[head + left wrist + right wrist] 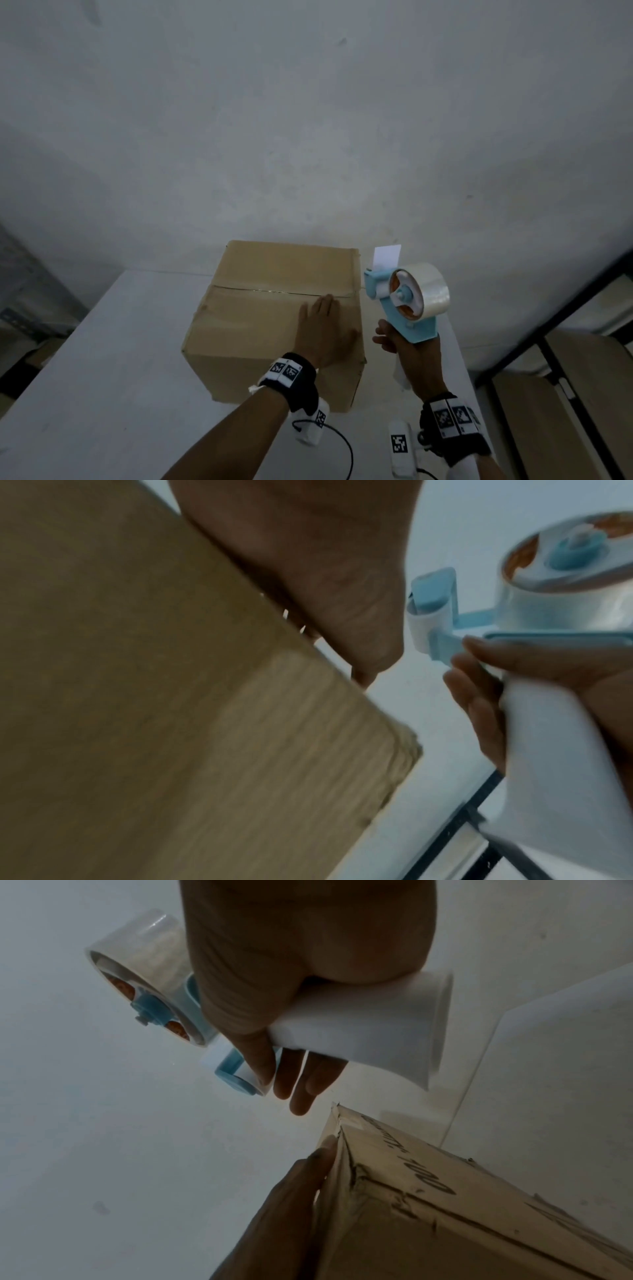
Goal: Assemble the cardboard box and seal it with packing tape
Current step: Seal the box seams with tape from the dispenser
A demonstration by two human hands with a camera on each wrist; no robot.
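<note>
Head view had the cardboard box [274, 318] sitting closed on the white table [102, 377], flaps folded down and meeting along a seam [274, 291] that ran left to right across the top. The left hand [325, 329] lay flat on the near flap, fingers straight and pressing, fingertips just short of that seam at its right end. And the right hand [407, 349] was wrapped around the white handle of the tape dispenser [404, 298], holding it in the air just off the box's right edge, roll of clear tape [428, 291] loaded, roller end pointing toward the box.

So the seam's long axis lay straight across from the dispenser, and the right hand was the nearer one to its starting end. By my reading the flaps were done and the taping had not begun; no strip showed clearly on the seam, though a faint glint there left it hard to be sure.

Left wrist view showed the dispenser's roller close beside the box's upper right corner, not touching. Right wrist view showed the left hand's fingers along the top edge, with the printed side wall below.

Room looked good: bare table to the left of the box, the wall behind close to its far side, the table's right edge near the dispenser.
</note>
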